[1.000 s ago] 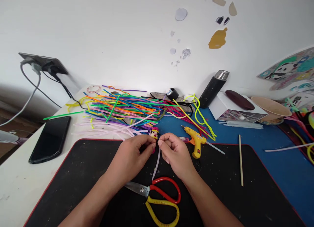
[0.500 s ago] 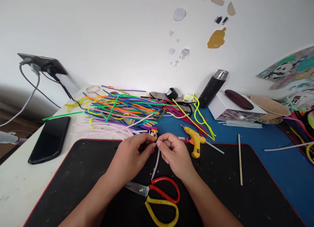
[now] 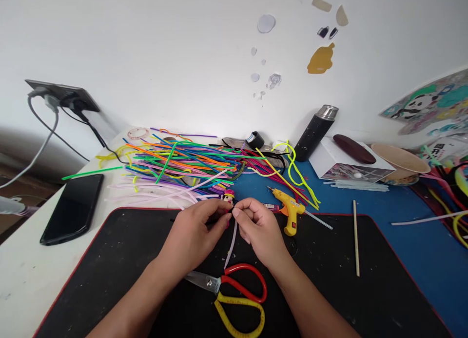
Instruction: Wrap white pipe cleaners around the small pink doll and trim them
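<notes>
My left hand (image 3: 199,233) and my right hand (image 3: 261,230) meet over the black mat, each with thumb and index finger closed in a pinch. What sits between the fingertips is too small and too covered to name. A small figure with a pink and yellow hat (image 3: 228,195) shows just behind my left fingers, its lower part hidden. A pale lilac pipe cleaner (image 3: 231,246) slants down below the fingertips; I cannot tell whether it is held. Nearer to me, scissors with red and yellow handles (image 3: 244,296) lie between my forearms.
Behind the mat (image 3: 325,289) lies a heap of coloured pipe cleaners (image 3: 183,157). A yellow glue gun (image 3: 290,211) rests right of my hands, with a wooden stick (image 3: 356,238) farther right. A phone (image 3: 73,208) is at left; a black flask (image 3: 316,133) stands at the back.
The view has shifted very slightly. Both hands keep the same pinch in nearly the same place.
</notes>
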### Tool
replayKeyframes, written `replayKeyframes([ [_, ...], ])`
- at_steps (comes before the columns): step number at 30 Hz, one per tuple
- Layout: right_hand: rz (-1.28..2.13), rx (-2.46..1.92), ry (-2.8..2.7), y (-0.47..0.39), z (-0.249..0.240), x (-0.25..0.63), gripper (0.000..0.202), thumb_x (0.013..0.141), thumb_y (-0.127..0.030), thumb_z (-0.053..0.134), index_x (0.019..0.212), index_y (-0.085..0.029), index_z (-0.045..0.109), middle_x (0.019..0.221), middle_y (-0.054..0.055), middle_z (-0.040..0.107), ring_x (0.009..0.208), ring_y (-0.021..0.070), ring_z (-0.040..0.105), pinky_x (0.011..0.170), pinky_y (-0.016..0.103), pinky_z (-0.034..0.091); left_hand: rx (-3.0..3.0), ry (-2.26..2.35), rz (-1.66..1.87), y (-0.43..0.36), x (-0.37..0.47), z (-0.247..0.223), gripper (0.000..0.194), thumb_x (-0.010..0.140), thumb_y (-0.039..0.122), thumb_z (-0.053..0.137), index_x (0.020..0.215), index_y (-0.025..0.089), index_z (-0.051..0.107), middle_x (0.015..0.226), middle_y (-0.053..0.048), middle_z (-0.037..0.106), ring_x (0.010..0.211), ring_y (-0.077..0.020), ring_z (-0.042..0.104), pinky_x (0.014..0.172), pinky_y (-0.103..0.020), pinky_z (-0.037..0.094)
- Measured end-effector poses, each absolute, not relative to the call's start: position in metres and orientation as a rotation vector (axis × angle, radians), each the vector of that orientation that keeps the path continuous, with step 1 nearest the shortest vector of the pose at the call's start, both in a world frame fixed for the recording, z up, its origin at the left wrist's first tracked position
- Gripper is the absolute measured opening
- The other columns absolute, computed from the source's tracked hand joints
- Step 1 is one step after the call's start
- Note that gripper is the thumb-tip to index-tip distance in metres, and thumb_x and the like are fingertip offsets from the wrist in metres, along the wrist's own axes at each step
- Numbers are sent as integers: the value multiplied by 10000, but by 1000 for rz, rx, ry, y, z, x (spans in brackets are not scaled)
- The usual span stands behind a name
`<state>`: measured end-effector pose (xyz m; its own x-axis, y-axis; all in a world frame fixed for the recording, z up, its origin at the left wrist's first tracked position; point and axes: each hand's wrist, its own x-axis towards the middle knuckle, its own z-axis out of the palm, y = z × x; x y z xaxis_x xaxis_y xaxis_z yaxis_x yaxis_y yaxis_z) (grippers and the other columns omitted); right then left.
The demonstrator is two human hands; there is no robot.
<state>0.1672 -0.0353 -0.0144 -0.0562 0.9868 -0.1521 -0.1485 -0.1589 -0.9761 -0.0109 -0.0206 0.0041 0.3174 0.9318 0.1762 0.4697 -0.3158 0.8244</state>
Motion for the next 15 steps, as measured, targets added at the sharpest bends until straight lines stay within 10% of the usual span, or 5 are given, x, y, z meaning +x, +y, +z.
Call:
replayKeyframes([
  [15, 1407, -1154, -972, -35, -13, 165, 359, 876, -526, 810, 892, -205, 651, 498, -122, 416, 401, 75, 338, 410, 210, 270, 1943, 1315, 878, -17, -13, 4, 126, 957, 259, 677, 1021, 236, 783, 946, -23, 821, 855, -202, 760, 774, -289, 552],
])
